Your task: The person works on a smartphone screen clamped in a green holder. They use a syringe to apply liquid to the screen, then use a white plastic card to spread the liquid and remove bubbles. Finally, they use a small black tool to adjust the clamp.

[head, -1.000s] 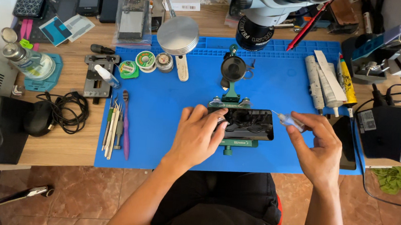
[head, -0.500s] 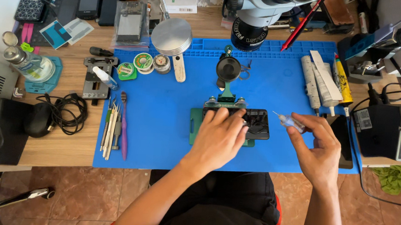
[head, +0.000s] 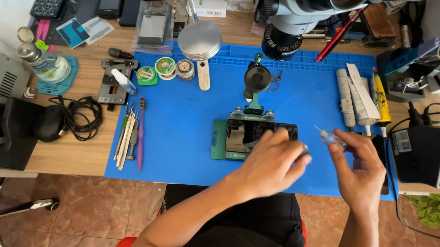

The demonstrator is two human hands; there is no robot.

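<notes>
Centre frame, on my blue mat (head: 178, 136): dark phone (head: 252, 133) clamped in the green holder (head: 219, 138). My left hand (head: 271, 165) lies over its right end, fingers loosely curled. Right of centre, my right hand (head: 362, 170) pinches a small clear syringe (head: 328, 137).

Bare blue mat (head: 178, 136) left of phone (head: 250, 133); microscope (head: 287, 21) blocks behind.

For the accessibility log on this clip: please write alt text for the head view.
Seen from above, the left hand rests on a dark phone clamped in a green holder on a blue work mat, while the right hand holds a small clear-handled tool beside it.
</notes>
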